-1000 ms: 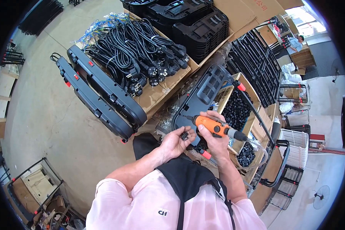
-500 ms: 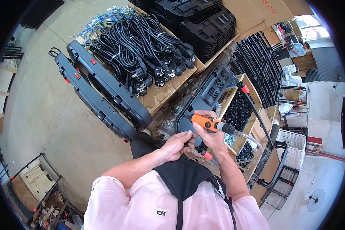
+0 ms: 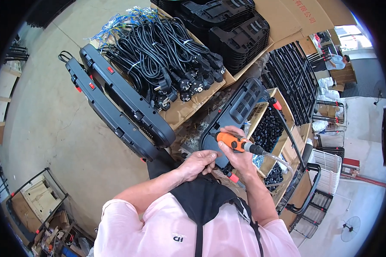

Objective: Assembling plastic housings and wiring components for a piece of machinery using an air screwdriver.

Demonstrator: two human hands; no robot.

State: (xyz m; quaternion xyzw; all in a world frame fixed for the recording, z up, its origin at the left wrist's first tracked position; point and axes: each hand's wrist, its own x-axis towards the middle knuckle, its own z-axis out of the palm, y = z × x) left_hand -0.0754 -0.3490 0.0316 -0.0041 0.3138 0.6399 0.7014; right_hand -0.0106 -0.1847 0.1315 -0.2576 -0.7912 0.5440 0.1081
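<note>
My right hand (image 3: 236,155) is wrapped round an orange pneumatic screwdriver (image 3: 230,141), with a clear hose running from its rear end. The driver's tip is over the near end of a dark grey plastic housing (image 3: 222,124), which has vented slots; I cannot tell whether it touches a screw. Just left of the driver, my left hand (image 3: 198,165) is closed with thumb and fingers pressed together, close to the housing's near edge. Whatever those fingers hold, if anything, is hidden.
Two long dark housings (image 3: 122,105) with red switches stand at the left. Black power cords (image 3: 158,51) with plugs lie on cardboard beyond, beside stacked black plastic shells (image 3: 240,38). To the right are a wooden bin of small black parts (image 3: 268,128) and black tubular frames (image 3: 291,77).
My left hand has drawn back a little from the driver and the housing, toward my body. My right hand still holds the driver over the housing. The whole view has shifted slightly.
</note>
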